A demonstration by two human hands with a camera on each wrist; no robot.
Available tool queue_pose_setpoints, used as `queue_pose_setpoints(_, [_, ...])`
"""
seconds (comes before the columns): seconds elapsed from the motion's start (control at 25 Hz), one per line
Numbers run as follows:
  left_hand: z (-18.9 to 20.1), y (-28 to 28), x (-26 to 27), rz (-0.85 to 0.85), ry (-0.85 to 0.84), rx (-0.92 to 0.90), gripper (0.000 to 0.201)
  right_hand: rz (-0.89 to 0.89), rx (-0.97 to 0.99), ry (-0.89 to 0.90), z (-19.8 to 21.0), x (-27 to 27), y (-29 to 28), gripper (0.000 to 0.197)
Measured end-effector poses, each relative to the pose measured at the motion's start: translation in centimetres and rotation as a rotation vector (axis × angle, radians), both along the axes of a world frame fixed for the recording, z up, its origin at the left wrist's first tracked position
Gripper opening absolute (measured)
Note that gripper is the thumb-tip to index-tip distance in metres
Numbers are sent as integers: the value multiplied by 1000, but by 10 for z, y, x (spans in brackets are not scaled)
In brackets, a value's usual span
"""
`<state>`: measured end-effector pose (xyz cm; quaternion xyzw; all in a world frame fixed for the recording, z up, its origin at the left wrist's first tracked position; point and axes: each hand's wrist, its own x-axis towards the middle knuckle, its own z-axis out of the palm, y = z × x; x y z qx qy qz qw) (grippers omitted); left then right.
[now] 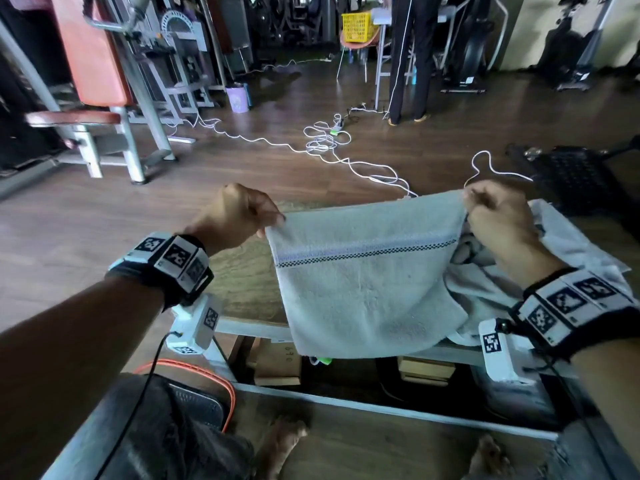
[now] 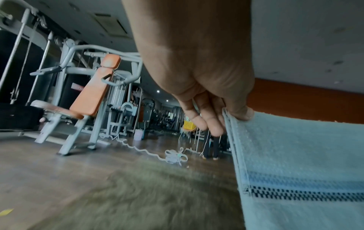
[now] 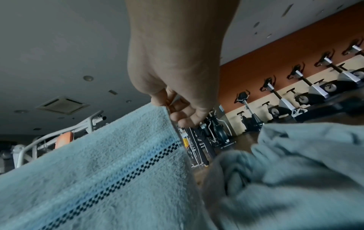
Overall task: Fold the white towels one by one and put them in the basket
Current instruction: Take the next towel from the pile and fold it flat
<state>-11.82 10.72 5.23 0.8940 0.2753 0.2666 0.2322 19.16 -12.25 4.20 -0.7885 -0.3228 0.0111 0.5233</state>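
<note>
Both hands pinch the top corners of one white towel (image 1: 367,271), held up & stretched flat at frame center in the head view. Left hand (image 1: 235,216) grips the upper-left corner w/ thumb & fingers curled on the hem; right hand (image 1: 498,216) grips the upper-right corner the same way. Towel hangs down from the 2 hands, its lower edge draped past the near edge of a low wooden table (image 1: 249,289). A pale blue band & a black checkered stripe run across the towel's upper part.

Left wrist view: thumb presses the towel's corner hem at center right, other fingers (image 2: 201,121) curled beside it. Right wrist view: fingers (image 3: 177,107) pinch the corner at frame center, stripe running down to lower left.

More white towels (image 1: 568,251) lie crumpled on the table at right, behind & below the right hand. Both wrists wear black bands w/ square coded markers.

Background, top of frame: wooden floor w/ a tangled white cable (image 1: 322,140), a gym machine (image 1: 104,81) w/ orange pads at upper left, a yellow basket (image 1: 358,26) on a chair at top center, well away from the towel, a standing person's legs beside it. Exercise bikes line the wall in the right wrist view.
</note>
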Motion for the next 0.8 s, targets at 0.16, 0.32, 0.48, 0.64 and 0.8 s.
queue_pose_setpoints(0.16, [63, 3, 2, 53, -73, 114, 9, 36, 40, 27, 74, 6, 18, 13])
queue_pose_setpoints(0.32, [105, 10, -3, 142, -93, 260, 11, 87, 135, 91, 120, 5, 36, 28])
queue_pose_setpoints(0.48, [114, 17, -13, 161, -263, 245, 25, 143, 307, 95, 125, -14, 33, 25])
queue_pose_setpoints(0.64, [72, -5, -28, 148, -136, 342, 6, 64, 155, 96, 53, -26, 11, 13])
queue_pose_setpoints(0.8, [7, -28, -47, -98, 343, 74, 4, 72, -267, 198, -29, -38, -23, 14])
